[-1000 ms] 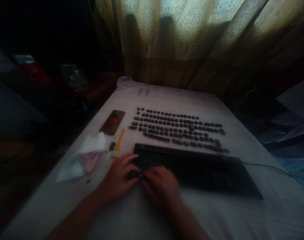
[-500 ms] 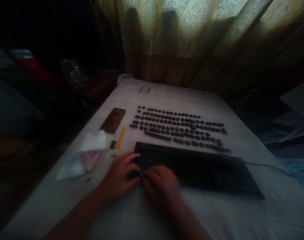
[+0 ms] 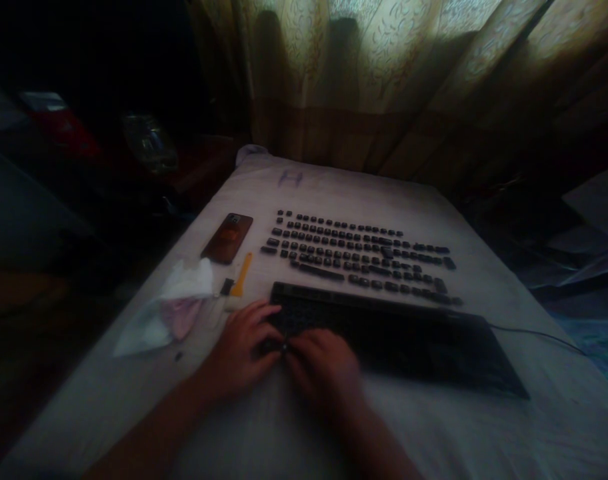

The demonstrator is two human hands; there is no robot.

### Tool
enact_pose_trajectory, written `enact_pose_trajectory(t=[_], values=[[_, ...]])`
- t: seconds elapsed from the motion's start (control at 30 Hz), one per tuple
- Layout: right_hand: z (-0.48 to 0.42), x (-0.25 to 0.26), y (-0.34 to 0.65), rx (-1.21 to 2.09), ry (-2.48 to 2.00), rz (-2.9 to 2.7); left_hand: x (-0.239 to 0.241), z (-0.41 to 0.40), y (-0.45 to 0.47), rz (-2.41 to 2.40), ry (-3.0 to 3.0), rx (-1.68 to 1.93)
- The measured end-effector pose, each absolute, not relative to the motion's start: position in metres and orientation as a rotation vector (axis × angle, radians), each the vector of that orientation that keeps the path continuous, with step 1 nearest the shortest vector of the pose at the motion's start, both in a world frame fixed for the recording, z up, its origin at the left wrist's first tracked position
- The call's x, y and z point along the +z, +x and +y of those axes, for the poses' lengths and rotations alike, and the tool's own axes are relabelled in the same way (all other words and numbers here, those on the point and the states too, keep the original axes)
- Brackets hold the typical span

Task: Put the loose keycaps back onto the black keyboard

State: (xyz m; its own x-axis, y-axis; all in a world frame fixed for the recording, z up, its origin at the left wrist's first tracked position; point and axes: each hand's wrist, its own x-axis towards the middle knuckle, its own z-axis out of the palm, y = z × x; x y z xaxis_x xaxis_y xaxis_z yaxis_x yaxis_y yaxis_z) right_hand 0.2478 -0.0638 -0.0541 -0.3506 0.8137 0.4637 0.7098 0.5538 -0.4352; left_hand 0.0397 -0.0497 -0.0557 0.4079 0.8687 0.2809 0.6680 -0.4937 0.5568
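A black keyboard base (image 3: 409, 340) lies across a white cloth-covered surface (image 3: 484, 427), its keycaps taken off. The loose keycaps (image 3: 359, 257) are laid out in rows just beyond it. My left hand (image 3: 239, 350) rests on the keyboard's left end, fingers curled over its near corner. My right hand (image 3: 321, 370) sits right beside it with fingers bent down onto the same corner, pinching something small that I cannot make out in the dim light.
A phone (image 3: 227, 237) lies face down at the left. Near it are an orange-handled tool (image 3: 241, 273) and crumpled white and pink cloths (image 3: 171, 310). A cable (image 3: 534, 331) runs off the keyboard's right end. Curtains (image 3: 384, 73) hang behind.
Both hands stay at the keyboard's left corner with only slight finger motion. The view has drifted a little.
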Motion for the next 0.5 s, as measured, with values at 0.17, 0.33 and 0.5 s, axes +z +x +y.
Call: enact_pose_trajectory(t=[0.17,0.33,0.5], values=[[-0.0644,-0.055,0.2459,0.221,-1.24,-2.121,-0.0557,-0.0497,0.0405,1.319,2.308,0.766],[-0.0645,-0.0534,0.2468,0.217,-1.228,-2.119,-0.0548,-0.05,0.0404,1.31,2.296,0.751],[-0.0642,-0.0527,0.2462,0.208,-1.226,-2.112,-0.0571,-0.0501,0.0397,1.319,2.304,0.767]])
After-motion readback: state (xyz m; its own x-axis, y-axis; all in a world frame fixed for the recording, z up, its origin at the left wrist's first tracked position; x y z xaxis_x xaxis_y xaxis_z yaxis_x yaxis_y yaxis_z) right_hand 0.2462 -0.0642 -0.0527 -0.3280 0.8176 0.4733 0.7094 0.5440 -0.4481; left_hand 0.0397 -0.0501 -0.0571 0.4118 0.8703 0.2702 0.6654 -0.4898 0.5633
